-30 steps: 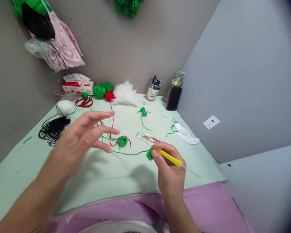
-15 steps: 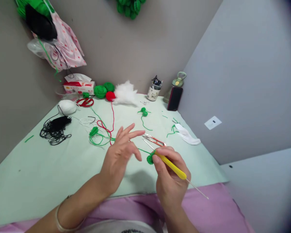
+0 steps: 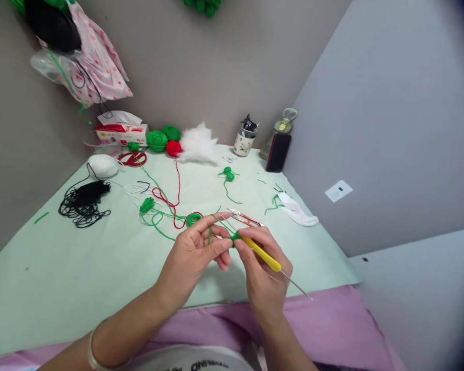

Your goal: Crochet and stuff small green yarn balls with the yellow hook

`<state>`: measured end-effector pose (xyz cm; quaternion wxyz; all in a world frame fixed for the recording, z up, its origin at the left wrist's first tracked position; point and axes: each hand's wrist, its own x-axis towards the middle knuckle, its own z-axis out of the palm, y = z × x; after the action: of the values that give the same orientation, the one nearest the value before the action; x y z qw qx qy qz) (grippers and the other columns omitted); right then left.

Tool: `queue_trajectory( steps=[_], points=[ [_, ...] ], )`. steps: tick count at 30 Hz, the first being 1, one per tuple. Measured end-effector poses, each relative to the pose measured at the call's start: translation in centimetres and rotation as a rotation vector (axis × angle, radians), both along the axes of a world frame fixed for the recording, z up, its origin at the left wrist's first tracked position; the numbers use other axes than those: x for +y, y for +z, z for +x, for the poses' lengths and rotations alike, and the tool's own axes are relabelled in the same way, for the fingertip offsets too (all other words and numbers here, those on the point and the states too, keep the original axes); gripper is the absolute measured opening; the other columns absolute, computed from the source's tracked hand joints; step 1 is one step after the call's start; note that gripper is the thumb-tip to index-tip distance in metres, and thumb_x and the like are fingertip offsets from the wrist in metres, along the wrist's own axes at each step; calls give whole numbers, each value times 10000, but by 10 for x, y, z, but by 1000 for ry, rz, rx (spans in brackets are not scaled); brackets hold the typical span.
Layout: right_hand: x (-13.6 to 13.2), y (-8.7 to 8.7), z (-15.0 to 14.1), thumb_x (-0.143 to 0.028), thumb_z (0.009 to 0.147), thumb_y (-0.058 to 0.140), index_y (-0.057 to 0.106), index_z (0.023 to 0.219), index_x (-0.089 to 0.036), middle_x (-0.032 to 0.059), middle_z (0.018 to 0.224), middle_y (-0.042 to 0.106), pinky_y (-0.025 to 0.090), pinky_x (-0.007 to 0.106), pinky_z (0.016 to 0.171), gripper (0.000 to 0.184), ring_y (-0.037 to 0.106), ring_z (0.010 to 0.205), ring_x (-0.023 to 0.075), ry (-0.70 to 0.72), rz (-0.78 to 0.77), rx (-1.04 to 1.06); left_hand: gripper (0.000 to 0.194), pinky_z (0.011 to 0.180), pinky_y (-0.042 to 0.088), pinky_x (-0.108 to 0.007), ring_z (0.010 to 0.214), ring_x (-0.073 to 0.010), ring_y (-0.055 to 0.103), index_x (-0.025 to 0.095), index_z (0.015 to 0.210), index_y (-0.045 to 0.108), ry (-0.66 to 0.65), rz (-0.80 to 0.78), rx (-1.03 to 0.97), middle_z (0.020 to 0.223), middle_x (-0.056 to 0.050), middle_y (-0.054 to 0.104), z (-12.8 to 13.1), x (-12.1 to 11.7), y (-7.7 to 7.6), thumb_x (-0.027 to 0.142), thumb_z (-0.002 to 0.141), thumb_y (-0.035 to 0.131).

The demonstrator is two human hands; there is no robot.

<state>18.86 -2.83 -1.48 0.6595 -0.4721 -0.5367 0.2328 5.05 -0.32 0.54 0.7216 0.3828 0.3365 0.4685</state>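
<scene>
My left hand (image 3: 195, 250) pinches a small green crochet piece (image 3: 235, 238) between thumb and fingers, with green yarn (image 3: 210, 234) running over its raised index finger. Closed around a yellow-handled crochet hook (image 3: 263, 255), my right hand (image 3: 268, 268) also touches the piece's right edge. One metal end of the hook points up and left past the piece; the other sticks out below the right hand. Just beyond the fingers lie orange-handled thread snips (image 3: 247, 219). A coil of green yarn (image 3: 194, 220) rests behind the left hand.
Black yarn (image 3: 87, 201), a white yarn ball (image 3: 103, 166) and red scissors (image 3: 133, 158) lie left. Along the back stand a tissue box (image 3: 121, 133), green yarn balls (image 3: 156, 140), a red ball (image 3: 174, 149), white stuffing (image 3: 198, 144), a pen jar (image 3: 244, 141) and a phone (image 3: 279, 152).
My left hand has come right and closed on the green piece, with yarn now over its index finger. My right hand, still holding the hook, has shifted slightly left and up.
</scene>
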Motion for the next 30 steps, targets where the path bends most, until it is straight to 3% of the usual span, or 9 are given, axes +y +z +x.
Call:
queue_trajectory(
  steps=[3, 5, 9, 13, 18, 22, 25, 30],
  points=[
    [1, -2, -1, -259, 863, 783, 784, 917, -273, 13, 834, 739, 548, 314, 684, 57, 672, 766, 178, -5, -84, 86, 407, 468, 475, -160, 492, -59, 564, 184, 1225, 715, -43, -148, -111, 678, 46, 623, 0, 0, -1, 266, 840, 818],
    [3, -6, -2, -301, 830, 814, 780, 905, -260, 17, 857, 751, 555, 309, 687, 92, 681, 769, 178, 36, -155, 201, 318, 515, 515, -132, 537, -60, 602, 166, 1176, 739, -76, -264, -215, 653, 36, 636, 1, 1, -2, 199, 864, 792],
    [8, -17, -4, -342, 815, 827, 761, 930, -261, 16, 938, 765, 576, 311, 754, 155, 701, 842, 179, 132, -240, 391, 212, 696, 595, -121, 702, -59, 698, 151, 1086, 774, -79, -370, -352, 877, -27, 735, 3, 2, -6, 63, 908, 698],
    [9, -19, -3, -319, 843, 807, 765, 944, -253, 22, 936, 746, 572, 315, 788, 128, 698, 867, 182, 116, -213, 328, 182, 780, 594, -132, 786, -58, 696, 156, 1065, 792, -62, -310, -362, 972, -31, 720, 5, 0, -9, 89, 933, 686],
    [6, -13, 0, -275, 865, 786, 785, 928, -287, 6, 864, 716, 546, 281, 703, 64, 670, 800, 163, 93, -119, 183, 342, 821, 559, -163, 788, -57, 656, 259, 1206, 761, -45, -188, -257, 906, 32, 642, 3, -2, -9, 166, 877, 791],
    [7, -11, 0, -296, 857, 797, 794, 924, -296, 4, 865, 703, 531, 266, 656, 67, 645, 764, 149, 146, -141, 303, 312, 862, 530, -206, 821, -80, 649, 276, 1211, 760, -63, -136, -187, 903, 25, 635, 1, -3, -9, 239, 902, 777],
    [9, -11, 1, -334, 868, 787, 809, 946, -297, 19, 939, 721, 540, 265, 685, 89, 655, 841, 157, 222, -172, 434, 320, 879, 515, -223, 844, -90, 642, 273, 1213, 756, -69, -131, -168, 929, 16, 643, 1, -2, -9, 263, 894, 787],
    [8, -15, 6, -326, 930, 729, 814, 1036, -302, 29, 1043, 735, 555, 283, 771, 138, 656, 865, 140, 260, -161, 402, 407, 834, 499, -198, 812, -71, 623, 271, 1231, 744, -43, -135, -136, 891, 36, 622, -1, -2, -5, 226, 837, 838]
  ],
)
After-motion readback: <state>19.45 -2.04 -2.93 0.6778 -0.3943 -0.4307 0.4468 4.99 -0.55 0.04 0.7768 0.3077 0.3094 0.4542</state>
